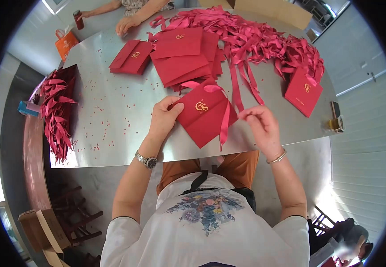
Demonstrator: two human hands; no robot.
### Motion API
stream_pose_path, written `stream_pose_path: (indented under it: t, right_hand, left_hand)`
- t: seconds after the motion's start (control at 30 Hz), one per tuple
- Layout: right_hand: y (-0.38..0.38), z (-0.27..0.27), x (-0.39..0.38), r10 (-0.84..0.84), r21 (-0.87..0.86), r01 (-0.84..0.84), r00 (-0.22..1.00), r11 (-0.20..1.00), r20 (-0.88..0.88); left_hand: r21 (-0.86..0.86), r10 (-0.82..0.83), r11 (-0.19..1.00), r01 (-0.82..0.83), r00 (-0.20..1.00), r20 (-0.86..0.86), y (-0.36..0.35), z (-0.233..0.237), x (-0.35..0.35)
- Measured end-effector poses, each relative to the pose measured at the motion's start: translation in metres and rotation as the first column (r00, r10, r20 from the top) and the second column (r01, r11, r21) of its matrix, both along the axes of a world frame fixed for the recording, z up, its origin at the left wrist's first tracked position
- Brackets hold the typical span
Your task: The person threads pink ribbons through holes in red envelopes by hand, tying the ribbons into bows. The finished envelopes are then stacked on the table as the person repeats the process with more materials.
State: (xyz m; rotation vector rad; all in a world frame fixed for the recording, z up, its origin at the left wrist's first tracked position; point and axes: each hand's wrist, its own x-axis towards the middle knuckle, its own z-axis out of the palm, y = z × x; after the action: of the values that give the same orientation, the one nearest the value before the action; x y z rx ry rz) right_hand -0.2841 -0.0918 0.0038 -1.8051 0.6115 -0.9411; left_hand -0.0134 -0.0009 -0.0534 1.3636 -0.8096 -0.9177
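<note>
Gripping the left corner of a red envelope (204, 116), the left hand (165, 116) keeps its thumb on the upper face, its other fingers partly hidden at the edge. The envelope lies just on the person's side of the envelope pile (179, 62), tilted cornerwise, its gold emblem facing up. A pink ribbon (225, 122) lies across its right part and hangs past its lower edge. The right hand (264, 129) is beside the envelope's right corner, thumb and forefinger drawn narrowly together near a loose ribbon end; whether they pinch it, one cannot tell.

To the left of the envelope pile lies a smaller stack (132, 57) of red envelopes; farther left stands a dark box (73, 75) with ribbons spilling over its side. To the pile's right spreads a heap of ribbons (264, 40), with another red envelope (303, 94) at its near end. Beyond the pile, another person's hand (128, 25) rests on the metal table (113, 142).
</note>
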Motion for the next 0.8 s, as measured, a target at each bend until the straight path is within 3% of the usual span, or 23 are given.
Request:
stream_pose_path:
  t: [0.03, 0.1, 0.17, 0.23, 0.33, 0.4, 0.43, 0.5, 0.53, 0.6, 0.7, 0.8]
  right_hand:
    - [0.006, 0.002, 0.013, 0.040, 0.120, -0.043, 0.999, 0.992, 0.030]
    - [0.017, 0.004, 0.046, -0.022, -0.157, 0.007, 0.996, 0.988, -0.088]
    - [0.018, 0.004, 0.067, -0.028, -0.350, -0.029, 0.987, 0.936, -0.155]
    - [0.000, -0.002, 0.066, -0.137, -0.530, 0.030, 0.977, 0.847, -0.164]
    - [-0.041, -0.004, 0.038, -0.441, -0.466, 0.311, 0.875, 0.829, -0.201]
    - [-0.066, 0.001, 0.019, -0.702, -0.836, 0.229, 0.672, 0.499, -0.235]
    - [-0.058, -0.002, 0.016, -0.802, -0.916, 0.205, 0.572, 0.344, -0.173]
    - [-0.035, -0.003, 0.006, -0.480, -0.840, -0.022, 0.812, 0.543, -0.331]
    - [-0.021, 0.002, 0.009, -0.174, -0.747, -0.276, 0.870, 0.605, -0.462]
    - [0.014, -0.001, 0.012, 0.057, -0.696, -0.499, 0.831, 0.516, -0.553]
    - [0.020, -0.017, 0.012, 0.125, -0.629, -0.585, 0.775, 0.512, -0.619]
    - [0.018, -0.021, 0.014, 0.069, -0.662, -0.522, 0.810, 0.538, -0.583]
  left_hand:
    - [0.012, 0.004, 1.000, -0.004, 1.000, -0.002, 0.000, 0.002, -0.001]
    - [0.034, 0.019, 0.999, -0.019, 1.000, -0.007, 0.002, 0.003, -0.001]
    - [0.060, 0.011, 0.998, -0.012, 1.000, 0.007, 0.002, 0.004, -0.002]
    - [0.058, 0.038, 0.997, -0.042, 0.997, 0.061, 0.004, 0.003, -0.003]
    - [0.049, 0.068, 0.996, -0.076, 0.988, 0.141, 0.007, -0.001, -0.002]
    - [0.047, 0.072, 0.996, -0.082, 0.982, 0.173, 0.005, -0.005, -0.004]
    - [0.054, 0.067, 0.996, -0.076, 0.985, 0.162, 0.004, -0.004, -0.005]
    - [0.047, 0.073, 0.995, -0.084, 0.978, 0.197, 0.004, -0.002, -0.007]
    - [0.058, 0.069, 0.995, -0.083, 0.975, 0.213, 0.004, 0.000, -0.007]
    - [0.065, 0.061, 0.995, -0.075, 0.979, 0.197, 0.003, -0.001, -0.006]
    - [0.066, 0.056, 0.995, -0.070, 0.980, 0.193, 0.003, 0.001, -0.006]
    - [0.081, 0.041, 0.995, -0.060, 0.977, 0.211, 0.004, 0.002, -0.004]
